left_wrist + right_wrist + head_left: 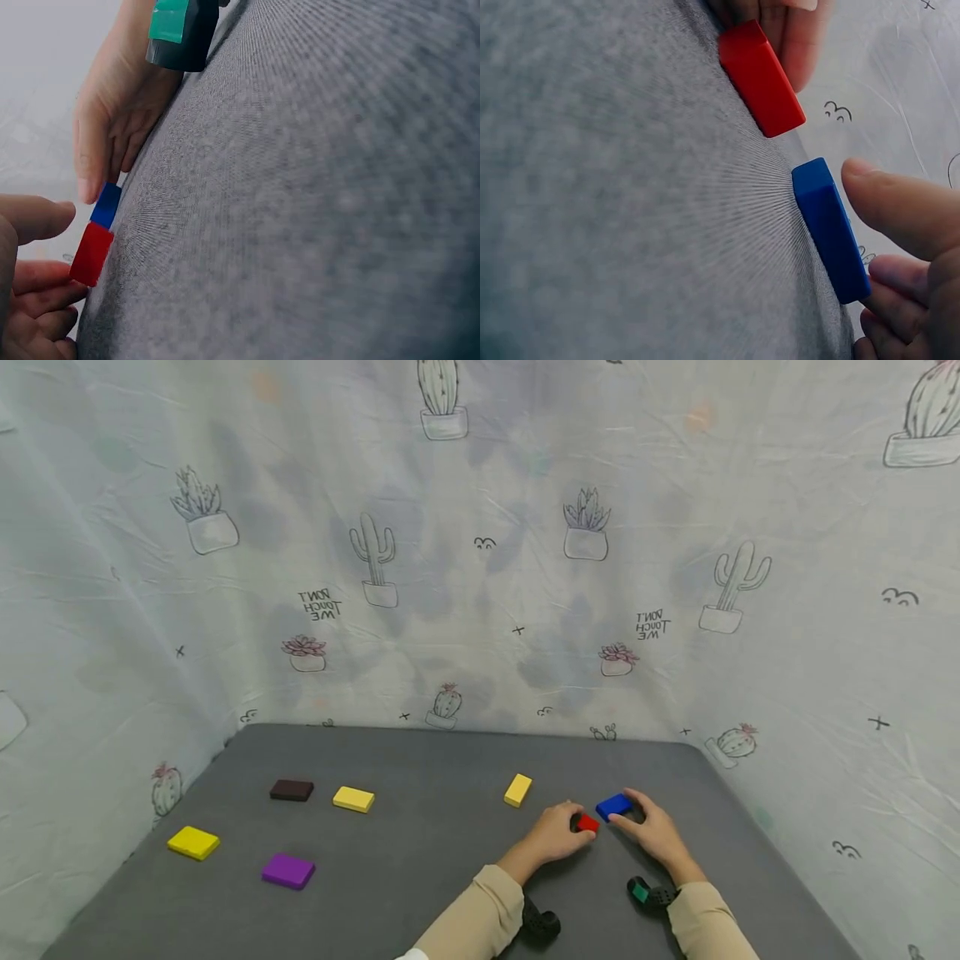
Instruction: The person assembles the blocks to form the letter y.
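Note:
A red block [588, 823] lies flat on the grey cloth, with a blue block [614, 807] just to its right. My left hand [557, 835] is at the red block. In the left wrist view its fingers reach the block's near end, while the thumb stays apart from it. Around the blue block my right hand [658, 835] spreads thumb and fingers. A gap shows between thumb and blue block [831, 232] in the right wrist view, where the fingertips lie at its far end, partly hidden. Neither hand visibly pinches its block.
Behind the hands lies a pale yellow block [517, 790]. Farther left are another pale yellow block [353, 799], a dark brown block [292, 790], a bright yellow block [192, 842] and a purple block [288, 871]. Cactus-print sheeting [480, 543] encloses the grey-covered table [420, 877].

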`<move>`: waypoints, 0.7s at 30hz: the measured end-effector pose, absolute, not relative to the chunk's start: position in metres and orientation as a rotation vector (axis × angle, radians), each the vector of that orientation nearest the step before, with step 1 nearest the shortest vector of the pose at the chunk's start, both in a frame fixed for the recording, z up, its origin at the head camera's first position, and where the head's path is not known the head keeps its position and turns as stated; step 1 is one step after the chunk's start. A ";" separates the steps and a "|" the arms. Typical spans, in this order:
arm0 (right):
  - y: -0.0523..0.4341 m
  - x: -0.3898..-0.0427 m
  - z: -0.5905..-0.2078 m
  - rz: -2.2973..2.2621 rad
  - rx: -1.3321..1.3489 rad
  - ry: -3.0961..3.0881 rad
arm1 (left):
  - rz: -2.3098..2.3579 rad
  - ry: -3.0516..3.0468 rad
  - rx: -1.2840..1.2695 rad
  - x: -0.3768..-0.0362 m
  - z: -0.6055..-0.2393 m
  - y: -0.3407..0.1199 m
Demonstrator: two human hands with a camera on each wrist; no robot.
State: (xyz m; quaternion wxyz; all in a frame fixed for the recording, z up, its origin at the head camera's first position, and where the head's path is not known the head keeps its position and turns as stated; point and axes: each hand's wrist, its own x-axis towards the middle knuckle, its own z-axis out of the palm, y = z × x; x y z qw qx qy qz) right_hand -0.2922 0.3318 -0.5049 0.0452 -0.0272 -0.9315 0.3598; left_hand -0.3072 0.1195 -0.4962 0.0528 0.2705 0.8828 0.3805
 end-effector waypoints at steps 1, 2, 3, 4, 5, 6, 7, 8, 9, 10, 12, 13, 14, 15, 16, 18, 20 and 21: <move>0.332 -0.293 -0.506 1.100 -0.081 -2.849 | 1.152 2.691 0.825 -0.307 -0.496 0.120; 0.332 -0.294 -0.506 1.093 -0.081 -2.852 | 1.148 2.698 0.829 -0.308 -0.497 0.120; 0.332 -0.294 -0.507 1.086 -0.077 -2.855 | 1.145 2.703 0.832 -0.308 -0.497 0.120; 0.332 -0.294 -0.507 1.082 -0.074 -2.858 | 1.144 2.706 0.834 -0.308 -0.497 0.121; 0.332 -0.295 -0.508 1.069 -0.070 -2.860 | 1.139 2.711 0.836 -0.309 -0.498 0.121; 0.332 -0.295 -0.508 1.061 -0.070 -2.864 | 1.135 2.714 0.836 -0.309 -0.498 0.121; 0.331 -0.295 -0.508 1.052 -0.068 -2.866 | 1.135 2.715 0.833 -0.309 -0.499 0.122; 0.331 -0.295 -0.508 1.040 -0.069 -2.870 | 1.138 2.715 0.832 -0.310 -0.499 0.123; 0.331 -0.295 -0.508 1.035 -0.069 -2.872 | 1.140 2.714 0.828 -0.310 -0.500 0.123; 0.331 -0.296 -0.508 1.027 -0.068 -2.873 | 1.146 2.712 0.825 -0.311 -0.500 0.124; 0.331 -0.297 -0.508 1.011 -0.067 -2.875 | 1.154 2.712 0.825 -0.312 -0.501 0.125; 0.331 -0.297 -0.508 0.999 -0.065 -2.875 | 1.155 2.717 0.825 -0.312 -0.501 0.126; 0.331 -0.298 -0.508 0.986 -0.062 -2.874 | 1.155 2.723 0.828 -0.313 -0.501 0.126; 0.330 -0.299 -0.509 0.976 -0.059 -2.872 | 1.154 2.727 0.831 -0.313 -0.501 0.126; 0.330 -0.300 -0.509 0.960 -0.054 -2.869 | 1.149 2.737 0.837 -0.313 -0.501 0.126; 0.329 -0.300 -0.510 0.938 -0.051 -2.865 | 1.135 2.756 0.844 -0.313 -0.502 0.127; 0.328 -0.300 -0.510 0.928 -0.051 -2.862 | 1.125 2.769 0.850 -0.313 -0.503 0.127; 0.328 -0.300 -0.511 0.926 -0.055 -2.861 | 1.120 2.775 0.852 -0.313 -0.503 0.127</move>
